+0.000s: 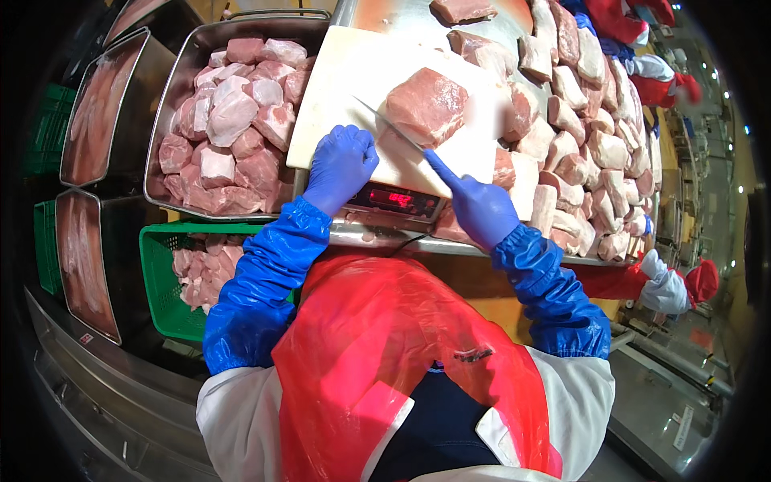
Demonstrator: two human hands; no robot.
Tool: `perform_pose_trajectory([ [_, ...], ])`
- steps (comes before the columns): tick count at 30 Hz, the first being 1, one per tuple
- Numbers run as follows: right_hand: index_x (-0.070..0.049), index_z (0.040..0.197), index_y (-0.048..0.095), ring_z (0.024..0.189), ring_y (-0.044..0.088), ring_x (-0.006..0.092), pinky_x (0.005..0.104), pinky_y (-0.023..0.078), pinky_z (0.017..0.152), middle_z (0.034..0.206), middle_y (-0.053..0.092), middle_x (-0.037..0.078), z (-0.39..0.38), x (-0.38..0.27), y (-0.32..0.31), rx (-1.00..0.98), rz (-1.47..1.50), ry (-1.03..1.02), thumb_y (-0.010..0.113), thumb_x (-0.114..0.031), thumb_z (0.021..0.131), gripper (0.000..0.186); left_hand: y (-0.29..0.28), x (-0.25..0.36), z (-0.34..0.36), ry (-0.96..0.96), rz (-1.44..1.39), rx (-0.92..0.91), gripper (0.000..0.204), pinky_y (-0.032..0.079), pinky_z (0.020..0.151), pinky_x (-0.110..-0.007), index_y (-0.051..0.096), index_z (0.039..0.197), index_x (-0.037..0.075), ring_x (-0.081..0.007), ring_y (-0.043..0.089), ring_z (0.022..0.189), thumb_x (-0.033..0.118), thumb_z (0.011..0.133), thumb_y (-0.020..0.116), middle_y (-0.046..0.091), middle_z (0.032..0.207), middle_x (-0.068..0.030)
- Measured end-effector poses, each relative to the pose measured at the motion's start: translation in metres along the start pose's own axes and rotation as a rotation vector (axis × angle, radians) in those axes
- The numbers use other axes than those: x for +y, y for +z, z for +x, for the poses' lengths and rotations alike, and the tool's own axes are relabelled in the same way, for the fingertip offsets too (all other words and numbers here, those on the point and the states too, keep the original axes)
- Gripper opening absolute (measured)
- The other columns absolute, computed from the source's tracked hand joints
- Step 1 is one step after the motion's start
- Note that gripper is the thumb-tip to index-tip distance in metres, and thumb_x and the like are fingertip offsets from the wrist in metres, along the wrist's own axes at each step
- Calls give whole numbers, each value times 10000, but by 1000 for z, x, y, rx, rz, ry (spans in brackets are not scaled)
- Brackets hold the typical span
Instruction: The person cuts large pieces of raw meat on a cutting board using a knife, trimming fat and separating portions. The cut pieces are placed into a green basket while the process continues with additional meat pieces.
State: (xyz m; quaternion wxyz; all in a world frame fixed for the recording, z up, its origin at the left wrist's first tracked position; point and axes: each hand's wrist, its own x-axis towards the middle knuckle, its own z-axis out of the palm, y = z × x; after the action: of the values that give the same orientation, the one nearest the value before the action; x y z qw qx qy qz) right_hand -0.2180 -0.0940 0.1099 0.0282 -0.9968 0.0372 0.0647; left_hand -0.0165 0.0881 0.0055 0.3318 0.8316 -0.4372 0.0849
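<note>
Looking down from the head camera, we've got both hands in blue gloves working at a white cutting board (345, 80) that sits on a scale with a red display (393, 198). Our right hand (480, 210) is clenched around a knife (393, 127), index finger stretched out along the top, and the blade runs up and to the left, right against the near side of a big pink meat chunk (427, 104) lying in the middle of the board. Our left hand (341, 165) is curled into a loose fist at the near edge of the board, just beside the blade; it doesn't seem to be holding anything.

Left of the board there's a steel tray (181, 88) piled with cut meat pieces (233, 128). Below it sits a green crate (161, 281) with more pieces inside. Right of the board, a big heap of meat slabs (578, 128) is spread over the steel surface (385, 16).

Two more metal pans (96, 104) sit way off to the left. In the far top right, other people's sleeves in red and white (642, 48) show up, well apart from us.
</note>
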Motion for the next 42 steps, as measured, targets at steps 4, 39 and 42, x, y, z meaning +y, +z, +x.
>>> perform_pose_trajectory([
  [4,-355,1587,230,629,668,340,446,539,550,816,664,162,-28,28,-13,-283,-5,113,533,-31,882,834,-1,0,-9,-77,-37,5,69,495,739,-441,613,799,76,-318,582,817,126,795,660,591,802,-103],
  [39,-21,1560,245,1279,486,280,363,427,1060,1430,477,171,203,76,79,776,1387,311,563,-80,964,678,-76,-99,-382,-1074,596,-89,718,275,1117,-600,404,1484,91,-447,337,1399,422,904,665,348,1539,-242],
  [42,-99,1596,153,667,606,165,320,549,576,881,636,115,243,-21,38,564,1541,252,577,-72,964,762,-83,-87,-242,-685,454,167,715,267,1115,-617,431,1467,105,-452,311,1419,408,875,693,343,1539,-239],
])
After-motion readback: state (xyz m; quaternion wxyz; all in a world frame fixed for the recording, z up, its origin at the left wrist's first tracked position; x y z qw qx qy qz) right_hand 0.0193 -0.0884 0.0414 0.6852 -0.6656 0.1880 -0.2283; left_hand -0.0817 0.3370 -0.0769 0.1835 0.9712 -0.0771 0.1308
